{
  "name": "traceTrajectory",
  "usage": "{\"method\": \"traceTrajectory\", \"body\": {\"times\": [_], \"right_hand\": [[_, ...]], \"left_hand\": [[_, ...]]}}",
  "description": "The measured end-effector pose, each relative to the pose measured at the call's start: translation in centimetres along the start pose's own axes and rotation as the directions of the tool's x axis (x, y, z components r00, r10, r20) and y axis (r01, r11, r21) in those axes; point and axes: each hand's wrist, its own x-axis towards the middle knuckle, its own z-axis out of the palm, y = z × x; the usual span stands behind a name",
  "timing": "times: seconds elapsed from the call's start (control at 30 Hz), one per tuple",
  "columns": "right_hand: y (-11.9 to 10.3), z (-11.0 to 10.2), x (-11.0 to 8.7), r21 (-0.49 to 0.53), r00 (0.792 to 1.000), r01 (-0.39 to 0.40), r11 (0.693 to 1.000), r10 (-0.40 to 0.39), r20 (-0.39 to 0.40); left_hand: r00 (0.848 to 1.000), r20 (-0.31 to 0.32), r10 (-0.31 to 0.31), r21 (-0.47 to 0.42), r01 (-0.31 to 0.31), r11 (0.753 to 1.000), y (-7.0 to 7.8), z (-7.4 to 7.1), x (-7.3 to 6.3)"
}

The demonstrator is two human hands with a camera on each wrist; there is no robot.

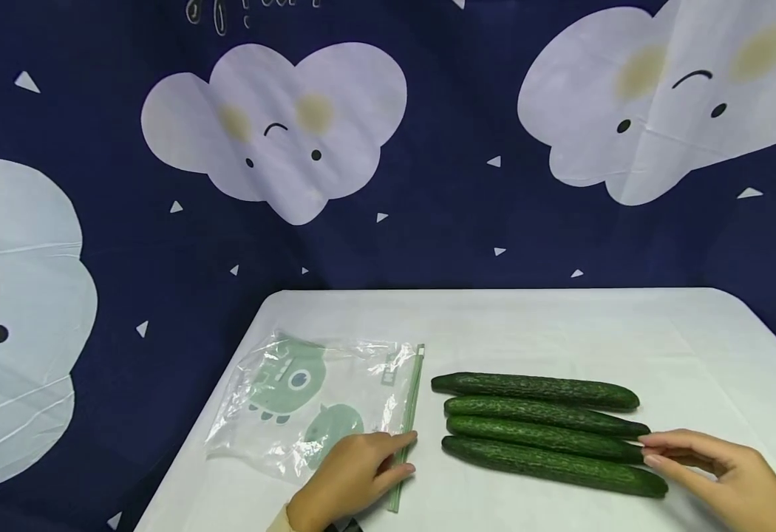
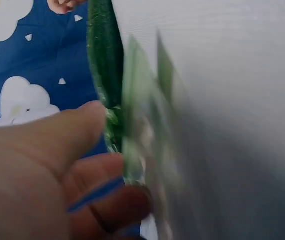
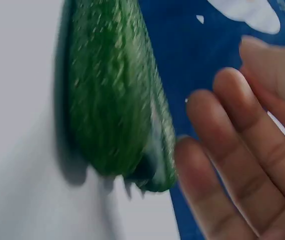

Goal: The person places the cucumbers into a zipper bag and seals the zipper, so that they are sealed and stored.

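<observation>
Four dark green cucumbers (image 1: 541,434) lie side by side on the right half of the white table (image 1: 528,318) in the head view, the farthest one angled slightly apart from the next at its left end. To their left a clear plastic bag (image 1: 321,399) lies flat, printed with green cartoon figures (image 1: 278,391), its green strip (image 1: 412,399) running along the side nearest the cucumbers. The left hand (image 1: 355,469), coming out of a pale sleeve (image 1: 281,522), reaches over the bag's near corner, forefinger and thumb spread apart across the strip. The right hand (image 1: 720,473) is at the cucumbers' right ends, thumb and forefinger a little apart beside the tip of the third from the back. Behind the table hangs a dark blue backdrop (image 1: 441,244) with printed clouds (image 1: 275,96).

In the left wrist view the left grip is partly open with nothing pinched in it; fingertips are at the bag's blurred edge, and whether they press it I cannot tell. A cucumber shows beyond the thumb.

In the right wrist view the right grip is loosely open and has hold of nothing, its fingers just beside the cucumber ends.
</observation>
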Motion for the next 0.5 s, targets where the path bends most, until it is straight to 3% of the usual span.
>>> {"method": "traceTrajectory", "body": {"times": [0.23, 0.5], "right_hand": [[1.4, 1.4, -0.9, 0.042, 0.995, -0.014, 0.999, 0.009, 0.104], [2.3, 0.2, -0.5, 0.000, 0.981, -0.037, 0.999, 0.037, 0.190]], "left_hand": [[0.994, -0.025, -0.102, -0.071, 0.100, 0.992, -0.1, 1.1, -0.6], [0.981, -0.093, -0.171, -0.206, 0.149, 0.967, -0.8, 1.6, 0.0]]}}
